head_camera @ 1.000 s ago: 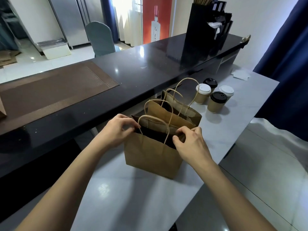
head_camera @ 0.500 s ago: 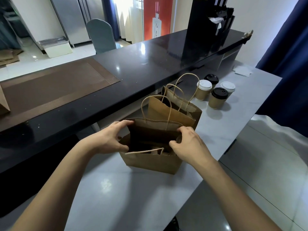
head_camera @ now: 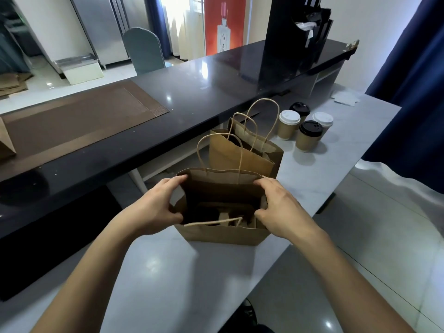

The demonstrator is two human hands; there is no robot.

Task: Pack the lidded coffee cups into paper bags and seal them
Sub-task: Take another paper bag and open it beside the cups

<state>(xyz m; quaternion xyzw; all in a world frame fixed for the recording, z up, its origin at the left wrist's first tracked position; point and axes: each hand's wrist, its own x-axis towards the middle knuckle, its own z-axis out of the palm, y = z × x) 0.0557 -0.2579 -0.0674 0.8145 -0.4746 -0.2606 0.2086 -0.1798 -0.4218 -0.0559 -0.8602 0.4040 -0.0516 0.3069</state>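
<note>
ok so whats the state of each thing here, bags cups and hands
near bag: upright, mouth held wide open, no cup seen inside
left hand: grips the bag's left rim
right hand: grips the bag's right rim
two bags behind: upright, tops open, unsealed
four cups: upright on the counter, lids on, two white and two black, not packed

there is one view only, from a wide-angle camera on the person's head, looking forward and down along both forearms. it sits close above the near end of the pale tabletop [head_camera: 168,272], with the left hand [head_camera: 153,207] and right hand [head_camera: 281,207] near the middle of the picture. farther off, the room bends at the edges.
</note>
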